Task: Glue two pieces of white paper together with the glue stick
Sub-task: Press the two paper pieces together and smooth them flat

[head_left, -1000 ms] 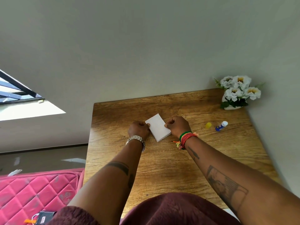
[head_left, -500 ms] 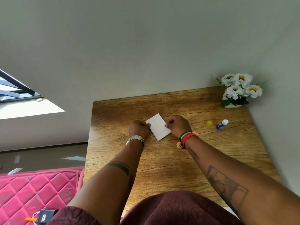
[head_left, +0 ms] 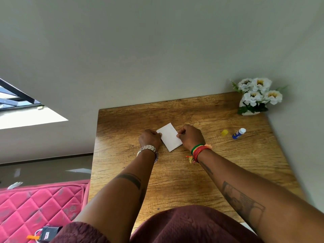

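A small white paper rectangle [head_left: 169, 137] lies flat in the middle of the wooden table [head_left: 219, 172]. My left hand [head_left: 150, 139] grips its left edge with curled fingers. My right hand [head_left: 191, 136] pinches its right edge. I cannot tell whether it is one sheet or two stacked. To the right lies the blue glue stick [head_left: 238, 133] on its side, its white end pointing away from me. Its yellow cap [head_left: 224, 132] sits apart just left of it.
A white vase of white flowers [head_left: 257, 96] stands in the table's far right corner against the wall. A pink quilted mattress [head_left: 38, 206] lies left of the table, with a small black and orange object [head_left: 46, 233] on it.
Both hands stay on the paper's edges. The paper keeps its place and only the camera view shifts slightly.
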Tool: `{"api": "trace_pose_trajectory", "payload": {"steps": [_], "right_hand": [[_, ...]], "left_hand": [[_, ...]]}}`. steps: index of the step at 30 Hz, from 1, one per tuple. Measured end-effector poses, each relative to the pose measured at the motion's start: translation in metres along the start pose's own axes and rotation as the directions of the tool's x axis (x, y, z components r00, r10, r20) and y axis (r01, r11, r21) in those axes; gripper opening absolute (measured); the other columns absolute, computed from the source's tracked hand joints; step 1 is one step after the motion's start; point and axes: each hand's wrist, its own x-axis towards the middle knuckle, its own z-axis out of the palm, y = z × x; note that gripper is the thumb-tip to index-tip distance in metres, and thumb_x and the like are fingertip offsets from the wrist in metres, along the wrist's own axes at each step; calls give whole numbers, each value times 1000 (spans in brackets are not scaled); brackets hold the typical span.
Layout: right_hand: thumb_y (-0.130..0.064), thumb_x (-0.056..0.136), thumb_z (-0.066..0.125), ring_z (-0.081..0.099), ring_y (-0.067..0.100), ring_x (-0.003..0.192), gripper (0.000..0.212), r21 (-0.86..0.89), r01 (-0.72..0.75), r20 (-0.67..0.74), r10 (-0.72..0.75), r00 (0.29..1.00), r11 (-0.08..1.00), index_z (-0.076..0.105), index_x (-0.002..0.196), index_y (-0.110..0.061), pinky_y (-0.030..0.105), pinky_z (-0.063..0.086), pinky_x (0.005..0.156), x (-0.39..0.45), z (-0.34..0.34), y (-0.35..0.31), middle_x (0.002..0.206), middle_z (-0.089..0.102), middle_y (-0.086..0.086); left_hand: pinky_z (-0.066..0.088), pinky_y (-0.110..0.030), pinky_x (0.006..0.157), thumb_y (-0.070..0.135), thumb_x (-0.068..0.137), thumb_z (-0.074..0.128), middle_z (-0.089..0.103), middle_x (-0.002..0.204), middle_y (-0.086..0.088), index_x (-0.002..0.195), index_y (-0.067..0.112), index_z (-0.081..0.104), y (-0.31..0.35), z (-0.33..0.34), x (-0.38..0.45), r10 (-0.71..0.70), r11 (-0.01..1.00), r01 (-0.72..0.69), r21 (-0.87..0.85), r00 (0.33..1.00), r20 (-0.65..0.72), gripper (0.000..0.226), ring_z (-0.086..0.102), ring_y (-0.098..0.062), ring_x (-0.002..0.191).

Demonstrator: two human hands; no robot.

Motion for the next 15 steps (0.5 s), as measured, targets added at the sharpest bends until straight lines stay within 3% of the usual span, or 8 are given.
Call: {"api": "trace_pose_trajectory", "payload": {"steps": [6, 10, 13, 15], "right_hand": [[-22, 92, 68, 67, 23, 99, 7, -79, 95, -11, -96, 995, 992, 69, 99, -23, 37, 56, 81, -2, 4, 2, 104, 74, 0], [-22, 100, 56, 60, 33, 114, 37, -232, 197, 25, -197, 980, 953, 62, 134, -32, 40, 55, 92, -3, 10, 7, 124, 65, 11], [-24, 103, 48, 54, 35, 118, 42, -307, 250, 85, -236, 968, 918, 54, 142, -39, 41, 51, 95, -2, 13, 10, 128, 58, 15], [-25, 104, 45, 53, 36, 119, 44, -335, 280, 130, -250, 960, 900, 51, 144, -40, 40, 49, 94, 0, 12, 10, 128, 56, 15]], "left_hand": [[49, -29, 76, 27, 88, 74, 73, 108, -11, 101, 11, 73, 3, 4, -2, 7, 999, -7, 35, 1000, -5, 20, 67, -30, 103], [42, -30, 68, 20, 89, 70, 69, 105, -15, 106, 6, 64, 4, 7, -10, 46, 999, -46, 10, 998, -41, 23, 64, -33, 97], [42, -34, 65, 19, 91, 66, 62, 106, -14, 113, 10, 51, -3, 4, -15, 162, 987, -160, 34, 985, -61, 29, 60, -32, 86], [44, -35, 65, 23, 93, 64, 54, 119, -15, 122, 16, 50, -14, 3, -19, 334, 930, -324, 176, 942, -35, 33, 57, -29, 90]]}}
